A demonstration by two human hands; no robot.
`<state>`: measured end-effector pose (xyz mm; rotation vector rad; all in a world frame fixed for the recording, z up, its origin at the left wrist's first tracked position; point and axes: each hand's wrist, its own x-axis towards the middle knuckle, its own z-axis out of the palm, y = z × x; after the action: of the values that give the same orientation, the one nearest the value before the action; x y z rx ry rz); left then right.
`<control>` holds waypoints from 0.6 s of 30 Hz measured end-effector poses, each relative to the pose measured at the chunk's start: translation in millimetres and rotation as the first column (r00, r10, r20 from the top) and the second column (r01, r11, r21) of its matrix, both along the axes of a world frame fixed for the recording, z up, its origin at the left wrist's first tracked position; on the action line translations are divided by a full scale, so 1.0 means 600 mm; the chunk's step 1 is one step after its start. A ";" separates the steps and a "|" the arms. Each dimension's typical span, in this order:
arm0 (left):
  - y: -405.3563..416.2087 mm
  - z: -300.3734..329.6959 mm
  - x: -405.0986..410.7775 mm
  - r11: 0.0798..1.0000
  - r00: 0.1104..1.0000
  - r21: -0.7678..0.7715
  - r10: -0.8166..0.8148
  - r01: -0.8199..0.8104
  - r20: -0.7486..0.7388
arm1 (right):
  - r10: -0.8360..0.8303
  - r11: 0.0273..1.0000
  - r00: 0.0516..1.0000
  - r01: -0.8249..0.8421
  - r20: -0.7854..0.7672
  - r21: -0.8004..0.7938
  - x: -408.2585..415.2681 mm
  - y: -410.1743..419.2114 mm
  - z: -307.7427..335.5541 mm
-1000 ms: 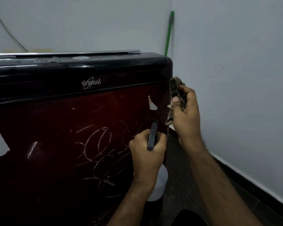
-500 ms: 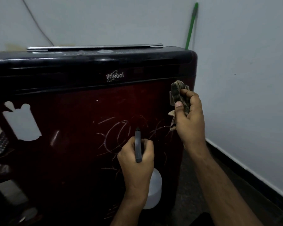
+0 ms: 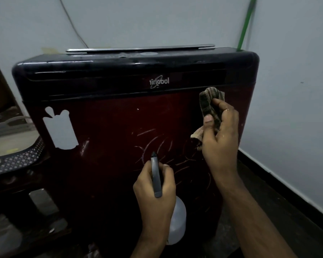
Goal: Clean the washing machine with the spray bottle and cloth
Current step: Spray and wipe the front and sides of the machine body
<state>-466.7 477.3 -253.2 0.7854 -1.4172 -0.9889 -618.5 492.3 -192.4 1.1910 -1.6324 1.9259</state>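
The washing machine [image 3: 108, 127] fills the middle of the view, with a dark red front panel, a black top and pale scribble marks low on the panel. My left hand [image 3: 155, 187] grips a spray bottle [image 3: 177, 220] with a white body and a dark nozzle that points at the scribbles. My right hand [image 3: 220, 138] holds a crumpled checked cloth [image 3: 209, 105] against the upper right of the red panel, just under the black band.
A white wall [image 3: 296, 90] stands close on the right, with a black skirting along the floor. A green pole [image 3: 246, 25] leans in the corner behind the machine. A dark perforated chair [image 3: 17, 155] stands at the left.
The view has swung right and pulled back, so the whole machine front shows now. My right hand with the cloth has moved from the machine's right edge onto the front panel. The left hand keeps the bottle.
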 end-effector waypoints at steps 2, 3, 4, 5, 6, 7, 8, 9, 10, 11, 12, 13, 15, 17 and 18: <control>0.000 -0.002 0.011 1.000 1.000 -0.015 -0.002 0.003 0.021 | 0.017 1.000 0.998 -0.016 -0.064 0.010 0.019 -0.015 -0.011; 0.001 0.000 0.015 1.000 1.000 -0.025 0.002 -0.001 0.026 | 0.026 0.999 0.994 -0.024 -0.109 0.023 0.027 -0.023 -0.017; -0.001 0.002 0.021 0.999 1.000 -0.036 0.010 -0.009 0.027 | 0.019 0.999 0.987 -0.012 -0.162 0.043 0.036 -0.033 -0.025; -0.002 0.005 0.027 0.999 0.999 -0.050 0.019 -0.018 0.029 | -0.019 0.998 0.973 0.033 -0.229 0.060 0.043 -0.043 -0.031; -0.003 0.008 0.034 0.998 0.999 -0.064 0.029 -0.027 0.035 | -0.074 0.993 0.951 0.099 -0.299 0.068 0.050 -0.054 -0.035; -0.005 0.011 0.040 0.996 0.998 -0.078 0.040 -0.036 0.043 | -0.126 0.986 0.929 0.156 -0.348 0.060 0.057 -0.066 -0.037; -0.004 0.014 0.047 0.995 0.998 -0.089 0.050 -0.046 0.045 | -0.154 0.982 0.917 0.184 -0.369 0.050 0.065 -0.078 -0.036; -0.004 0.017 0.053 0.994 0.997 -0.096 0.059 -0.054 0.042 | -0.159 0.981 0.912 0.189 -0.379 0.043 0.074 -0.093 -0.037; -0.004 0.020 0.059 0.993 0.997 -0.101 0.066 -0.062 0.034 | -0.157 0.981 0.900 0.189 -0.406 0.039 0.086 -0.108 -0.039; -0.003 0.022 0.065 0.992 0.997 -0.105 0.073 -0.070 0.022 | -0.161 0.979 0.873 0.200 -0.461 0.038 0.099 -0.123 -0.044; -0.002 0.023 0.068 0.991 0.997 -0.109 0.080 -0.078 0.012 | -0.164 0.974 0.826 0.222 -0.538 0.043 0.112 -0.135 -0.054; 0.000 0.024 0.071 0.991 0.997 -0.112 0.080 -0.079 0.006 | -0.156 0.969 0.770 0.240 -0.619 0.055 0.122 -0.142 -0.066; -0.001 0.020 0.076 0.991 0.997 -0.113 0.076 -0.073 0.015 | -0.103 0.964 0.683 0.248 -0.723 0.097 0.125 -0.138 -0.097; -0.004 0.015 0.079 0.993 0.997 -0.102 0.068 -0.065 0.025 | -0.096 0.954 0.626 0.281 -0.774 0.109 0.102 -0.119 -0.118; -0.006 0.012 0.080 0.994 0.997 -0.095 0.064 -0.061 0.029 | -0.131 0.945 0.608 0.314 -0.783 0.087 0.085 -0.108 -0.121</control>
<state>-418.6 473.9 -246.1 0.7751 -1.4475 -0.8586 -567.4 427.3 -264.9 1.5140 -1.4035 0.8508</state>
